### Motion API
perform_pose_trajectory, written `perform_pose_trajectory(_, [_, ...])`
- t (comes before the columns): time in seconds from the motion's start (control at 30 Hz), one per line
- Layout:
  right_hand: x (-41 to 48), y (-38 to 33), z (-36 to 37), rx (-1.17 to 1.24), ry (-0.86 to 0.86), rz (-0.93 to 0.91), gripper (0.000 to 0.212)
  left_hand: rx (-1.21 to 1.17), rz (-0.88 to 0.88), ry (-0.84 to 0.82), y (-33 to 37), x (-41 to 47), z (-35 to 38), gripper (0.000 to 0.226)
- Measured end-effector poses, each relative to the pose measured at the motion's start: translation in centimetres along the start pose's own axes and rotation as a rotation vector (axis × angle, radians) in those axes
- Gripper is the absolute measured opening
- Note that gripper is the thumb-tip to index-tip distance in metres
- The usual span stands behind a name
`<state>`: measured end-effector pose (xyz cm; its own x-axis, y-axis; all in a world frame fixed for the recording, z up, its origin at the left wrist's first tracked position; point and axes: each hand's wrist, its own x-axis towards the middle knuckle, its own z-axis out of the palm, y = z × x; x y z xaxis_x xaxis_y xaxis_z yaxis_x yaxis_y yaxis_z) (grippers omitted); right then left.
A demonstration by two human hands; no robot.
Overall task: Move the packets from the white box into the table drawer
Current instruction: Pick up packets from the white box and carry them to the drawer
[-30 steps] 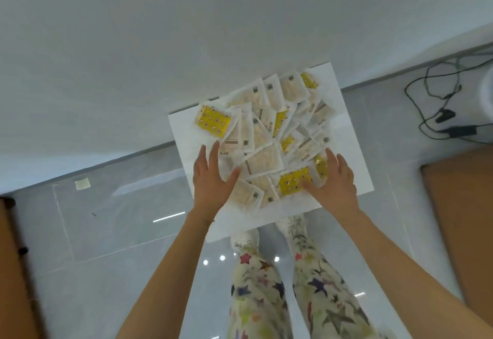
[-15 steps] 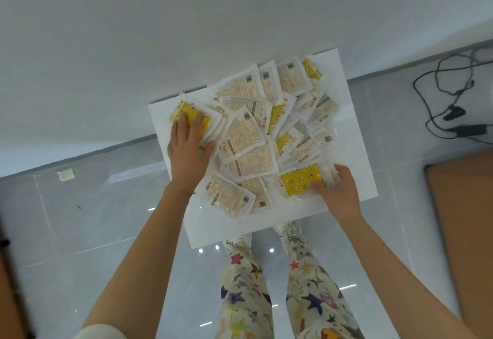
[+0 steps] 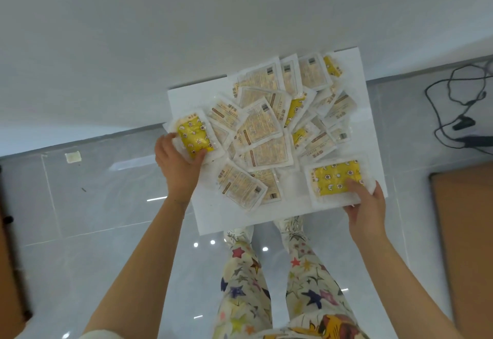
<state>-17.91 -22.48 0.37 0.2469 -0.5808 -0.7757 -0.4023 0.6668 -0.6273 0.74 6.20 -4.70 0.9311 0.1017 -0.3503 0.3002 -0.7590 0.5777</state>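
Note:
A white tray-like surface (image 3: 372, 114) juts out from under the white table top and holds several clear and yellow packets piled together. At its left edge my left hand (image 3: 177, 165) grips a yellow packet (image 3: 193, 136), thumb on top. My right hand (image 3: 366, 202) holds another yellow packet (image 3: 336, 180) at the front right corner, thumb pressed on it and fingers below. A heap of pale packets (image 3: 262, 130) lies between the two hands. No separate white box shows.
The white table top (image 3: 186, 32) fills the upper view. Below is grey tiled floor (image 3: 80, 205), my legs in star-print trousers (image 3: 266, 285), black cables (image 3: 458, 114) at the right, and a brown cardboard panel (image 3: 466, 232) at the right edge.
My left hand went from resting flat on the left yellow packet to gripping it. My right hand drew the other yellow packet toward the front right corner and took hold of it.

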Motion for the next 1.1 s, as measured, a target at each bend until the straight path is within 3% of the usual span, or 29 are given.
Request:
perform_pose_trajectory(0.07, [-0.5,-0.1,0.4,0.060,-0.044,0.026,0.036,-0.236,-0.228,-0.043,0.1,-0.4,0.1,0.091])
perform_pose_trajectory(0.13, [-0.9,-0.3,1.2,0.077,-0.116,0.040,0.038,-0.305,-0.315,-0.070,0.1,-0.9,0.3,0.076])
perform_pose_trajectory(0.23, [-1.6,-0.4,3.1,0.043,-0.215,0.047,0.041,-0.244,-0.269,-0.007,0.2,-1.9,0.1,0.043])
perform_pose_trajectory(0.4, [-2.6,-0.2,6.9,0.003,-0.353,0.072,0.034,-0.296,-0.182,0.063,0.7,-2.9,-0.5,0.031])
perform_pose_trajectory(0.53, [-3.5,-0.3,8.7,-0.026,-0.393,0.088,0.046,-0.398,-0.132,0.068,0.6,-3.8,-1.2,0.019])
perform_pose_trajectory(0.77, [-6.1,-2.4,9.0,-0.207,-0.427,0.037,0.034,-0.717,-0.234,-0.125,3.3,-7.2,-4.1,0.030])
perform_pose_trajectory(0.87, [-7.7,-4.6,8.5,-0.294,-0.463,0.015,0.030,-0.833,-0.314,-0.135,5.2,-9.1,-6.1,0.038])
perform_pose_trajectory(1.1, [-14.4,-11.5,7.9,-0.575,-0.601,-0.108,0.032,-0.895,-0.271,-0.115,10.7,-16.1,-13.8,0.039])
